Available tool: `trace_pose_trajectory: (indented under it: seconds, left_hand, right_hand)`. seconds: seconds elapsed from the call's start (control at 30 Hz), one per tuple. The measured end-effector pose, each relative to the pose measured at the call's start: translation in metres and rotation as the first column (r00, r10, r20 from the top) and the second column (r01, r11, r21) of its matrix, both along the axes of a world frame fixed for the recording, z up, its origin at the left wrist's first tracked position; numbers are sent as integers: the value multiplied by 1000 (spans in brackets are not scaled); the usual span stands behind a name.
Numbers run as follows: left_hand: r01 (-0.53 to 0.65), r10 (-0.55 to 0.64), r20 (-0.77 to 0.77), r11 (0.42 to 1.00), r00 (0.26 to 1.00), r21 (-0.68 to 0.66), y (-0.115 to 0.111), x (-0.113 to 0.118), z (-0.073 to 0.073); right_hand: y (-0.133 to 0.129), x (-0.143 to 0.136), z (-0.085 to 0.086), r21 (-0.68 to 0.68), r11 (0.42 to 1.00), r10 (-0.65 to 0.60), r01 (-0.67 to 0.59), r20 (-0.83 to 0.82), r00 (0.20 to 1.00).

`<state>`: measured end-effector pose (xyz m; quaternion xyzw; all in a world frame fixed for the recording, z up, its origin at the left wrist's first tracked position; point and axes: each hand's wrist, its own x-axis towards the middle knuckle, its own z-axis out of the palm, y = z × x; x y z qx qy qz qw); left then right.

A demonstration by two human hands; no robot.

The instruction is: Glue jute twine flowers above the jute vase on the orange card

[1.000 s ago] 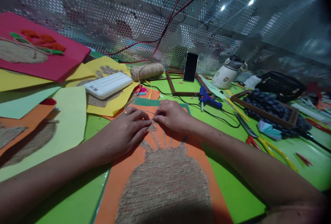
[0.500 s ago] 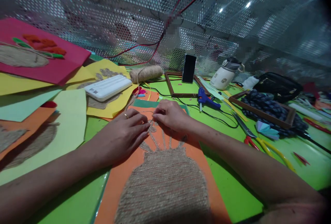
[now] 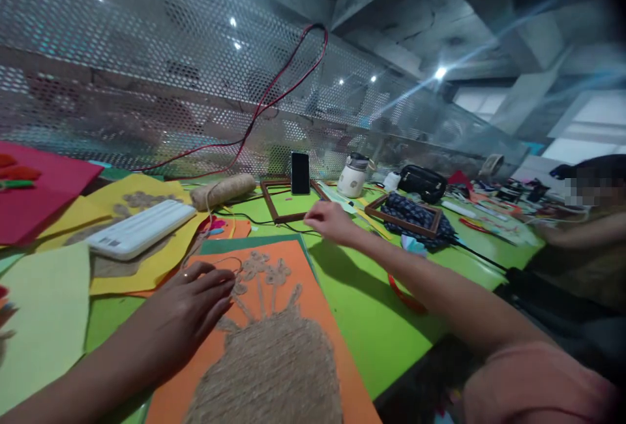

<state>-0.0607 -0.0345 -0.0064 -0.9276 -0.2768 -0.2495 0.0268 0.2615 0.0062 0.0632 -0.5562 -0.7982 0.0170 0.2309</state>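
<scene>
An orange sheet (image 3: 320, 293) lies in front of me, bearing a vase shape (image 3: 274, 372) of jute twine with twine stems and flowers (image 3: 257, 264). My left hand (image 3: 190, 306) rests on its left side, fingers together and bent, fingertips pressing at a left flower. A loose strand of jute twine (image 3: 222, 259) curves to these fingertips from the twine roll (image 3: 222, 190). Beyond the sheet's far right corner, my right hand (image 3: 335, 222) is raised over the table with curled fingers. Whatever they may hold is hidden; the blue glue gun seen earlier there is out of sight.
A white power bank (image 3: 141, 228) lies on yellow paper at left. Behind stand a phone (image 3: 300, 173), a wooden frame (image 3: 281, 218) and a white bottle (image 3: 352, 179). A second frame (image 3: 405, 215) lies on dark cloth. Another person's arm (image 3: 581, 231) shows at far right.
My right hand has left the twine flowers and moved right and away, to where the glue gun lay. My left hand stays at the flowers. The view has swung right and up.
</scene>
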Motion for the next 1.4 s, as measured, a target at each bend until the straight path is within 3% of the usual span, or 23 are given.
trace_pose_trajectory:
  seconds: [0.07, 0.2, 0.43, 0.53, 0.63, 0.73, 0.77, 0.8, 0.87, 0.97, 1.13, 1.23, 1.4]
  left_hand:
    - [17, -17, 2, 1000, 1000, -6, 0, 0, 0]
    - [37, -37, -35, 999, 999, 8, 1, -1, -1]
    - [7, -9, -66, 1000, 998, -30, -4, 1, 5]
    - [13, -16, -57, 999, 998, -49, -10, 3, 10]
    - [15, -18, -59, 998, 998, -61, -13, 5, 14]
    - [-4, -2, -61, 996, 998, -91, -14, 5, 13]
    - [-6, 1, -60, 995, 998, -97, -14, 5, 12]
    - [-5, -1, -58, 995, 998, -101, -15, 5, 11]
    - [0, -5, -48, 995, 999, -102, -15, 5, 10]
    - [0, -3, -38, 996, 999, -86, -15, 6, 9]
    - [-14, 10, -40, 995, 999, -95, -16, 6, 9]
    - [-19, 16, -35, 994, 999, -106, -16, 5, 8]
    - [-20, 16, -39, 993, 999, -114, -16, 6, 7]
  right_hand:
    - [-1, 36, 11, -16, 987, -159, 160, 81, 984]
    - [8, 71, 9, -59, 969, -224, 239, 194, 955]
    - [23, 54, -31, -69, 929, -329, 363, 291, 898]
    - [23, 55, -32, -58, 924, -353, 379, 253, 901]
    - [21, 64, -19, -61, 926, -358, 373, 175, 917]
    - [11, 65, 0, -88, 951, -290, 297, 77, 954]
    - [3, 62, 6, -109, 967, -231, 231, 15, 973]
    - [-5, 56, 12, -178, 980, -108, 83, -133, 985]
    - [-24, 39, 18, -281, 947, 64, -156, -309, 949]
    - [-49, 7, 17, -349, 867, 235, -356, -343, 910]
    - [-63, -28, -1, -374, 843, 281, -386, -306, 910]
    - [-62, -34, -9, -355, 867, 250, -349, -297, 922]
    - [-63, -41, -14, -393, 861, 225, -323, -276, 934]
